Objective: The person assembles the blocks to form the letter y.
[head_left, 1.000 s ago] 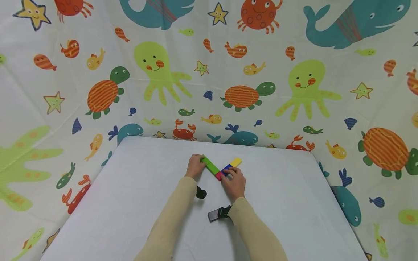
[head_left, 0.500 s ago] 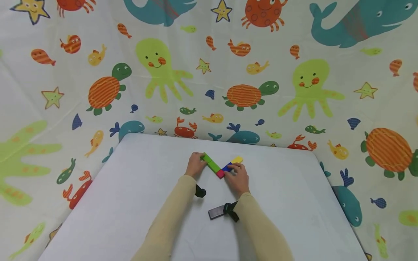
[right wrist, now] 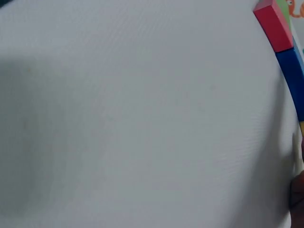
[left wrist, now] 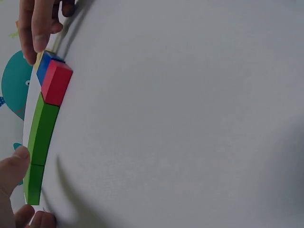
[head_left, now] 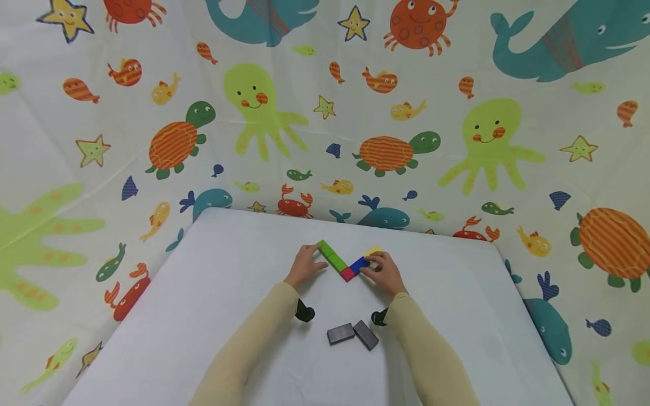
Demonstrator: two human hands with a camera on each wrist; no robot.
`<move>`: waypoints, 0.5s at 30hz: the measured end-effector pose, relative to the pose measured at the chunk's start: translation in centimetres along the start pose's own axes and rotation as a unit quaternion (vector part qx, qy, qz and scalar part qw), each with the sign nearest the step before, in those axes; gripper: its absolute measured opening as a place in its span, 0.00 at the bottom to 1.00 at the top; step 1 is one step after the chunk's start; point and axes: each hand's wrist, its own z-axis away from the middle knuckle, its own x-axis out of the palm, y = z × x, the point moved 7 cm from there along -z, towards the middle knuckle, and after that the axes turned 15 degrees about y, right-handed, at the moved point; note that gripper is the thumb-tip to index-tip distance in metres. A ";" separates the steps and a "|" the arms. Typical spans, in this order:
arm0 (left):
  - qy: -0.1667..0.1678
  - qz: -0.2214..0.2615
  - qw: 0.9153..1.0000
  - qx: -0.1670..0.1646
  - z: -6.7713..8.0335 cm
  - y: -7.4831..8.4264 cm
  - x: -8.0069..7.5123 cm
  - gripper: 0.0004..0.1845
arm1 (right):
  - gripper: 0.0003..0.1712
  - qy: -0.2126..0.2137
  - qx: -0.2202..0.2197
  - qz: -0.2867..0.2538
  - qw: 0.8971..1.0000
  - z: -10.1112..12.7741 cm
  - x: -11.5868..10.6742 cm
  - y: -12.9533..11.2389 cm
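Observation:
On the white table, toy blocks form a V: two green blocks, a red block at the corner, a blue block and a yellow block. My left hand is at the outer green end, its index fingertip right at that end and its thumb apart from its side. My right hand is over the other arm, thumb and index fingertips spread close about where blue meets yellow; its fingers partly cover the yellow block. In the left wrist view, its fingers overlap the yellow end.
Two dark grey blocks, a left one and a right one, lie nearer me between the forearms. Black wrist cameras hang under both wrists. A cloth printed with sea animals rises behind the table.
My right hand slides outward from the red corner toward the yellow end, and its wrist uncovers the second grey block. My left thumb spreads away from the green blocks. The view shifts slightly.

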 end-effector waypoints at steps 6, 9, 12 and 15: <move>-0.037 0.012 0.999 0.005 1.5 -0.5 0.1 0.31 | 0.29 -0.001 0.002 0.008 1.000 -0.1 0.3 0.6; -0.059 0.013 0.998 0.003 2.5 0.1 -0.4 0.29 | 0.29 0.003 0.000 0.012 1.000 -0.1 0.5 0.7; -0.084 0.008 0.996 0.036 3.5 0.8 -0.1 0.25 | 0.27 0.012 0.003 0.016 1.000 0.1 0.5 0.7; -0.117 0.012 0.990 0.079 4.8 1.7 0.6 0.21 | 0.25 0.024 -0.001 0.023 0.999 0.2 0.5 0.6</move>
